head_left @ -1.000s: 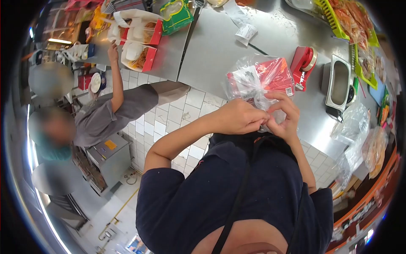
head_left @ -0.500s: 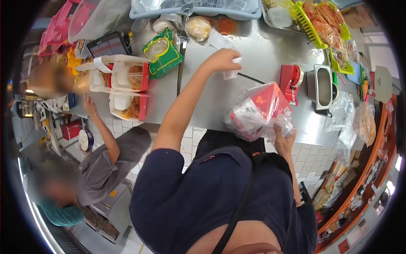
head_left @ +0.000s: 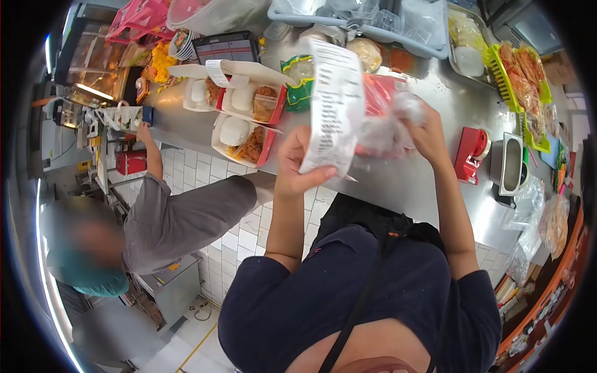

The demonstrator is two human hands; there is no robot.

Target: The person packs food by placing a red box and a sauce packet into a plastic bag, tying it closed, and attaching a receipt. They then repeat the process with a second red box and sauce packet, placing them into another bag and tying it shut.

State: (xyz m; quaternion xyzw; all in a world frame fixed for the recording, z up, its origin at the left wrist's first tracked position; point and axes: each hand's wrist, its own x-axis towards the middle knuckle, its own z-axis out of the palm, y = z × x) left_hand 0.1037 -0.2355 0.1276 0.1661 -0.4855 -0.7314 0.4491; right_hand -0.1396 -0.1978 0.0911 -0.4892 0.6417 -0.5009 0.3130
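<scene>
A long printed receipt [head_left: 336,105] is held up by my left hand [head_left: 301,168], thumb and fingers closed on its lower end. My right hand [head_left: 426,133] is closed on the gathered top of a clear plastic bag [head_left: 388,133]. Inside that bag is a red box [head_left: 380,93], partly hidden behind the receipt. Left of the receipt stand open red and white boxes [head_left: 256,102] holding fried food and wrapped white portions. A green packet [head_left: 298,81] lies between those boxes and the receipt, which covers part of it.
A red tape dispenser [head_left: 466,158] and a metal container [head_left: 512,165] stand at the right. Behind are a blue tray [head_left: 367,28] of clear containers and a yellow-green basket [head_left: 507,78]. A tablet [head_left: 225,51] stands at the back left. A co-worker [head_left: 186,211] is at the left.
My left hand has come back toward me with the receipt raised. My right hand has lifted the bag's top and moved away from me with the bagged box. The co-worker's arm has shifted, and the view has turned.
</scene>
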